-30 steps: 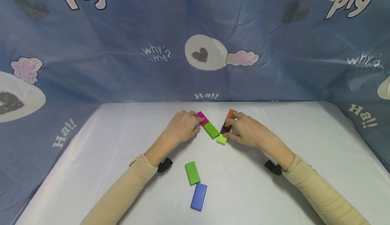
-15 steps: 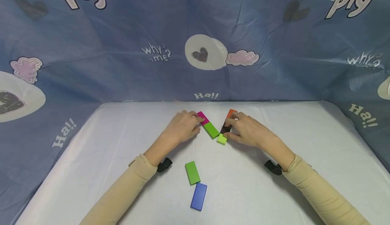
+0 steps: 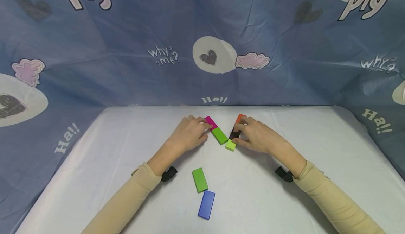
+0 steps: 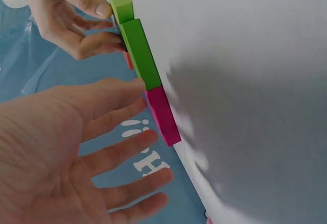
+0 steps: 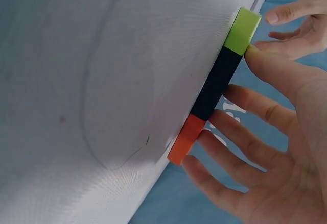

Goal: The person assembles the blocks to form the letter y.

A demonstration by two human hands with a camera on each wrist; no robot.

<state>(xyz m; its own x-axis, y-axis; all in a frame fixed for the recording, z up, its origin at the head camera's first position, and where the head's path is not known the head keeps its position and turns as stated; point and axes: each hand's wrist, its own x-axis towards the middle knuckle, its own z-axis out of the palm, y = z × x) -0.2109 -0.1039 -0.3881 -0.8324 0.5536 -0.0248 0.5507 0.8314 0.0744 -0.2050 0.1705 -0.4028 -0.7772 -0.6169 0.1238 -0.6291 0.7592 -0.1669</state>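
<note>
On the white table lie two slanted rows of blocks that meet in a V. A magenta block (image 3: 209,121) and a green block (image 3: 219,136) form the left row. In the right row are an orange block (image 5: 186,139), a black block (image 5: 217,83) and a small lime block (image 5: 242,31). My left hand (image 3: 190,132) lies beside the left row, fingers spread, a fingertip at the magenta block. With loosely extended fingers, my right hand (image 3: 257,134) touches the right row's outer side: its thumb is at the lime block, its other fingertips along the black and orange blocks.
Closer to me lie another green block (image 3: 200,180) and a blue block (image 3: 206,204), their corners nearly touching. A printed blue cloth (image 3: 177,82) hangs behind the table (image 3: 284,206) and along its sides.
My left wrist and forearm have shifted slightly left and toward me, the fingers staying at the magenta block. The right hand and the blocks show no clear movement.
</note>
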